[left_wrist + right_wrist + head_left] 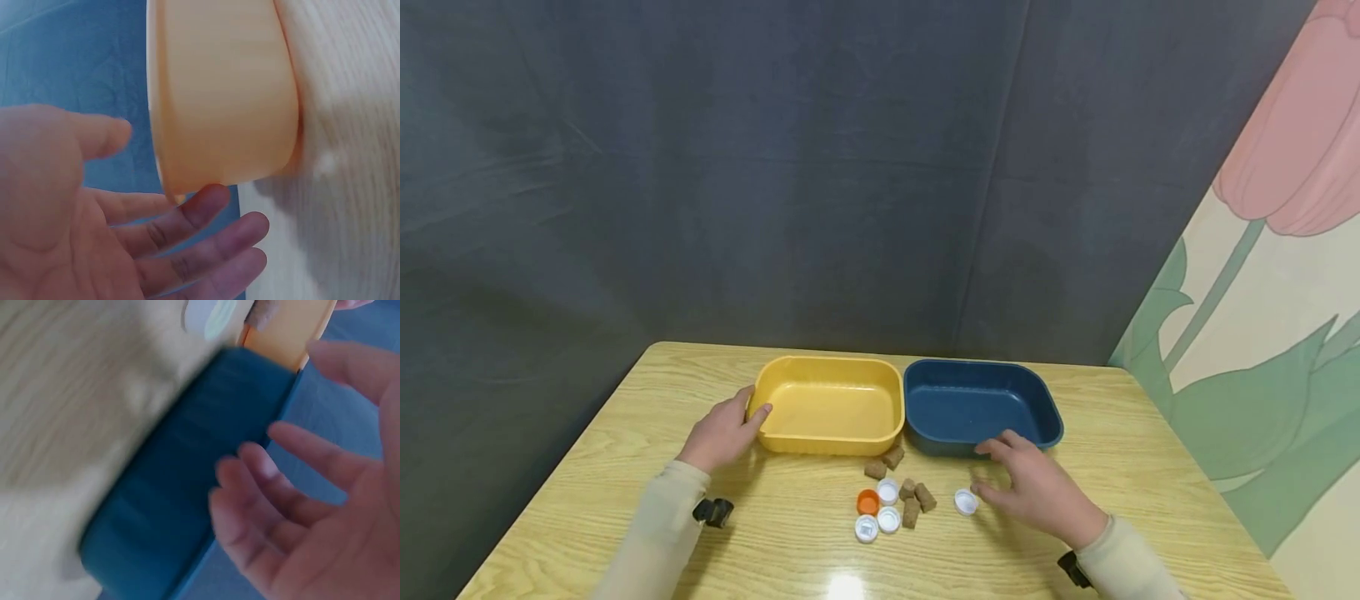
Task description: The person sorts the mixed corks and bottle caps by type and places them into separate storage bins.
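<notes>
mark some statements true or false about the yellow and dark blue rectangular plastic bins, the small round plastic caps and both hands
1. A yellow rectangular plastic bin stands left of a dark blue rectangular plastic bin. True.
2. Both bins are upside down. False: their open sides face up.
3. A round orange plastic cap lies on the pale wood-grain table beside round white plastic caps. True.
4. Orange caps outnumber white ones. False: one is orange, four are white.
5. The left hand is at the yellow bin, the right hand near the blue one. True.
6. The right hand grips the orange cap. False: it holds nothing, and the cap nearest it is white.
</notes>
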Available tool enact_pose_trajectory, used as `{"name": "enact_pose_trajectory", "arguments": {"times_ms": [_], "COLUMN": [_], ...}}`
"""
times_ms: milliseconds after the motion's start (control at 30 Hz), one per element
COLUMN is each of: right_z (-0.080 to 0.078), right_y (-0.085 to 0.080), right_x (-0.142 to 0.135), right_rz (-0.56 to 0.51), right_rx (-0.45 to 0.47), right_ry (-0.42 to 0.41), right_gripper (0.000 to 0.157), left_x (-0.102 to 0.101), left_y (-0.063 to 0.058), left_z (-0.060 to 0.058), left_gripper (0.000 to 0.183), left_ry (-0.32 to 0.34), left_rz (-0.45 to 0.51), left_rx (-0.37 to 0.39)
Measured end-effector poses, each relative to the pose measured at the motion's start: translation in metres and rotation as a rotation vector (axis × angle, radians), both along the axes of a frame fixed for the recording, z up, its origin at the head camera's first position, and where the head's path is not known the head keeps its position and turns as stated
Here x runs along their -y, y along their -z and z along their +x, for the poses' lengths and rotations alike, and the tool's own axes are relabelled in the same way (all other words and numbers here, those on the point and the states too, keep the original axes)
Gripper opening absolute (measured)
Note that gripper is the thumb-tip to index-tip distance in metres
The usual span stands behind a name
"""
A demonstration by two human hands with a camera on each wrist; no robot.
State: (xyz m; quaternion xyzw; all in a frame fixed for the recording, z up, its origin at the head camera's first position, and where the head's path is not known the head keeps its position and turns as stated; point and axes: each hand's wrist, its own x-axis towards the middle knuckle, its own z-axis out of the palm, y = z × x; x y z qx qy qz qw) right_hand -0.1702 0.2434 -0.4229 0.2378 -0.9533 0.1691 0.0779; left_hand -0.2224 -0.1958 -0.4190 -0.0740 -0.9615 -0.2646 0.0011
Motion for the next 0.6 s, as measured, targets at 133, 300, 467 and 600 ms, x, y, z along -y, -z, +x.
{"name": "enact_pose_trajectory", "arguments": {"times_ms": [133, 300, 467, 600], "right_z": [0.001, -0.001, -0.004, -0.006], "right_y": [0.005, 0.011, 0.016, 0.020], "right_x": [0.005, 0.009, 0.011, 0.011], "right_rz": [0.005, 0.026, 0.015, -0.012], "right_rx": [0.118, 0.135, 0.191, 0.245], "right_ry": [-0.057, -0.123, -0.143, -0.153], "right_gripper": [0.045, 0.046, 0.043, 0.034], "left_x": [0.000, 0.001, 0.003, 0.005], "left_y": [0.002, 0.003, 0.005, 0.007], "left_z": [0.000, -0.003, -0.006, -0.007], "left_gripper": [0.056, 0.053, 0.053, 0.054], "left_ry": [-0.003, -0.006, 0.002, 0.004], "left_rz": [0.008, 0.032, 0.067, 0.069], "left_rx": [0.012, 0.046, 0.067, 0.071]}}
